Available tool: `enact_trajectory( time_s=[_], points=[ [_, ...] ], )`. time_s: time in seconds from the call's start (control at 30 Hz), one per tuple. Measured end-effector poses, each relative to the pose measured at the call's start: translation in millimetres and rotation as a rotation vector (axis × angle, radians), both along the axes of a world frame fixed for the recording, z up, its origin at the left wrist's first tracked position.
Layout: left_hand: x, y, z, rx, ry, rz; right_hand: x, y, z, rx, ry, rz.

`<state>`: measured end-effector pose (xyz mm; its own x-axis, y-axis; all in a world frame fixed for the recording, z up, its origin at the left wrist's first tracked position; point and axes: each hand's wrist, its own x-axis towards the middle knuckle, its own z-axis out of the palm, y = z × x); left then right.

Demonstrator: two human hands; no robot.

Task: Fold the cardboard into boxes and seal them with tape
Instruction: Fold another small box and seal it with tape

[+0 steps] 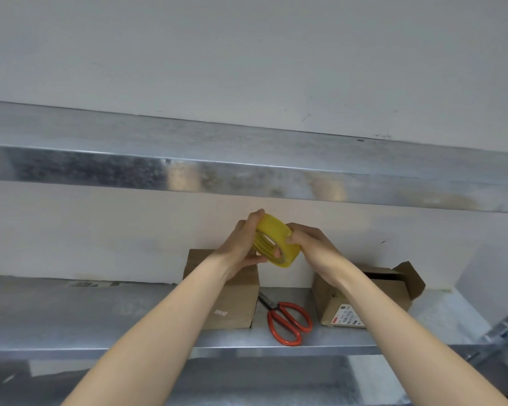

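I see both hands raised at frame centre, over the metal shelf (100,317). Left hand (241,247) grips the yellow tape roll (277,232) from its left edge, fingers curled round it, thumb on top of the rim. Right hand (316,250) clamps the roll's right side; one fingertip shows through the core. The roll is tilted and held in the air, touching neither box. I can't tell if a tape end is peeled.

Left cardboard box (232,300) sits closed on the shelf, lower centre, under the left wrist. Right cardboard box (390,291) is right of centre, partly behind the right forearm, with its right-end flap open and a white label on the near face. Red-handled scissors (288,322) lie flat between the boxes, blade tips just beside the left box. A metal beam (247,171) spans mid-frame.
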<state>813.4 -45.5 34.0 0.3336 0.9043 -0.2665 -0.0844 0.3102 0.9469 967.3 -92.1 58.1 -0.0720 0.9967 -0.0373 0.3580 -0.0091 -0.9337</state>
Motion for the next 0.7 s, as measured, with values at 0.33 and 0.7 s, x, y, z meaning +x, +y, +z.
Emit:
enact_trajectory(
  time_s=[0.33, 0.7],
  points=[
    [10.4, -4.0, 8.2, 0.106, 0.239, -0.003, -14.1, 2.9, 10.1, 0.022, -0.038, -0.164],
    [6.2, -2.2, 8.4, 0.032, 0.072, 0.096, 2.1, 0.9, 11.5, 0.027, -0.016, 0.038]
  ],
)
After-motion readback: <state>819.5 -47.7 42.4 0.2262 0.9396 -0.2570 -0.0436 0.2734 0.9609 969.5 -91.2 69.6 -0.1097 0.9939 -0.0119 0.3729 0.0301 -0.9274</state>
